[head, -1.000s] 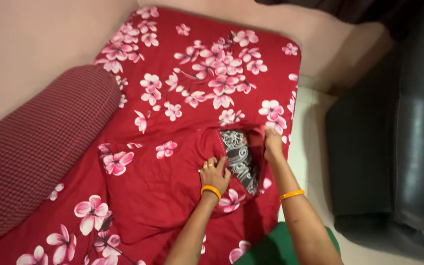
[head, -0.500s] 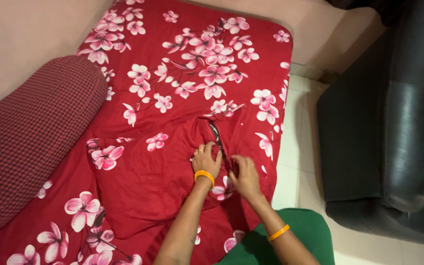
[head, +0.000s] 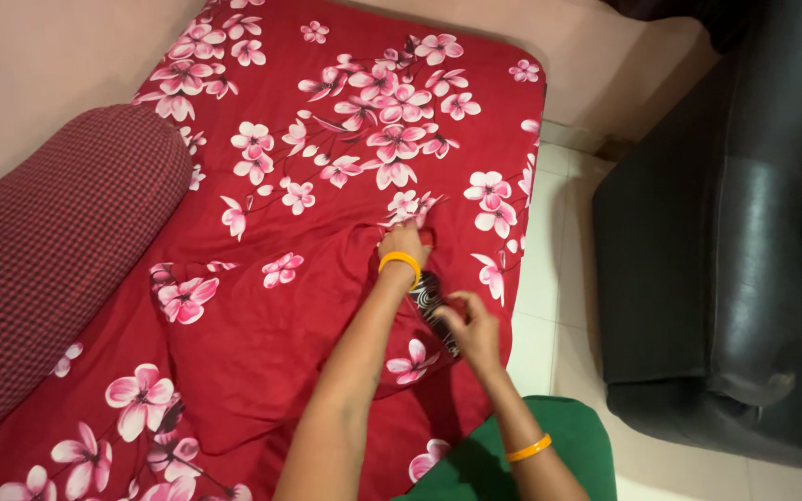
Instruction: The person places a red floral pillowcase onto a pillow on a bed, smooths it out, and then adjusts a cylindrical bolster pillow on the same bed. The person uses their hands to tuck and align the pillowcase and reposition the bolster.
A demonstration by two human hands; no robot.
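Head view looks down on one bed (head: 345,56) spread with a red sheet printed with pink flowers, one dark armchair (head: 744,260) beside it across a strip of pale floor tiles (head: 549,278), and one red checked bolster (head: 58,250) lying along the bed's left side. One red pillow cover (head: 271,343) of the same print lies on the sheet near the bed's right edge, with a black-and-white patterned pillow (head: 431,301) showing through its open end. Both arms reach forward over the cover, each with one orange bangle at the wrist. Left hand (head: 403,237) stretches farthest, fingers closed on the cover's far edge. Right hand (head: 469,327) sits nearer, fingers bent and pinching the cover's fabric at the opening, just beside the patterned pillow. Green cloth (head: 475,464) fills the bottom edge.
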